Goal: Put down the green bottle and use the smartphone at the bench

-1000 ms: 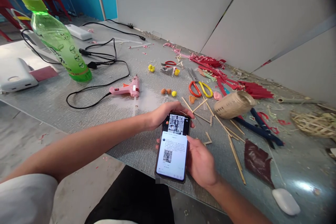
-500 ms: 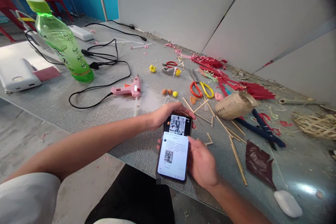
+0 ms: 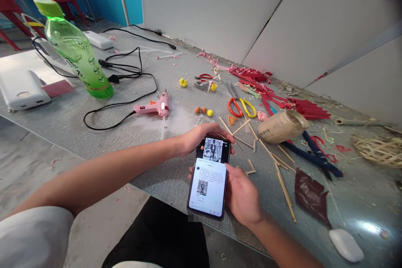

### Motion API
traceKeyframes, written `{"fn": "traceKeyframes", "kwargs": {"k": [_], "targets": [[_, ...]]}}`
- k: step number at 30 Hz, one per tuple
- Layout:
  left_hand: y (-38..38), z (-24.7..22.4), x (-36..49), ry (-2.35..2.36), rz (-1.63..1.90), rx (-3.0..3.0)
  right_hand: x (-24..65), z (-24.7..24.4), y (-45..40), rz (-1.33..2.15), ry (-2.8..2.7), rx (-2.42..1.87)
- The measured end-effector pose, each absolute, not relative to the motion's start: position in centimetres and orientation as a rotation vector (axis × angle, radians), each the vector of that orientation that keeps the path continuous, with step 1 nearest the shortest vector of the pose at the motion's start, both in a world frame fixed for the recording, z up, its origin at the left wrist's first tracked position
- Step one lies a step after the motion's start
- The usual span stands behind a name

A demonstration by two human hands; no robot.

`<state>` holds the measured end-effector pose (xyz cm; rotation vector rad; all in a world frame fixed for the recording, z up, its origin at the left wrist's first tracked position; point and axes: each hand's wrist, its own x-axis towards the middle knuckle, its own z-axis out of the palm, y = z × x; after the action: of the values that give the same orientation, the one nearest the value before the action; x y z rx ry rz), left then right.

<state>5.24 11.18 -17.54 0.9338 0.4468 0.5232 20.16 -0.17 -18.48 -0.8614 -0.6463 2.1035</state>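
A smartphone [image 3: 207, 192] is held over the table's near edge, its lit screen showing text and black-and-white pictures. My left hand [image 3: 202, 136] curls around the phone's top end, fingers behind and over its upper edge. Around the right side of the phone closes my right hand [image 3: 243, 194], its thumb by the screen's edge and some fingertips showing at the left side. Just past the hands lie thin bamboo sticks [image 3: 240, 127], two brown balls [image 3: 201, 110] and a yellow ball [image 3: 210, 112].
Left of my hands are a pink glue gun [image 3: 153, 106] with a black cord, a green bottle [image 3: 80, 54] and a white power bank [image 3: 23, 92]. On the right: scissors [image 3: 241, 106], a bamboo tube [image 3: 281, 125], blue-handled pliers [image 3: 310, 157], red paper strips [image 3: 307, 108] and a white earbud case [image 3: 345, 245].
The view has shifted very slightly. Both hands and the phone stay in the same position, and the screen looks the same.
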Motion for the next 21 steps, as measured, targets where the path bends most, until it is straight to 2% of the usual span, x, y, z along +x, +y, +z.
{"fn": "traceKeyframes", "kwargs": {"k": [21], "targets": [[11.14,-17.44,5.13,0.443,0.512,0.936,20.44,-18.71,-0.13,2.082,-0.632,-0.933]]}}
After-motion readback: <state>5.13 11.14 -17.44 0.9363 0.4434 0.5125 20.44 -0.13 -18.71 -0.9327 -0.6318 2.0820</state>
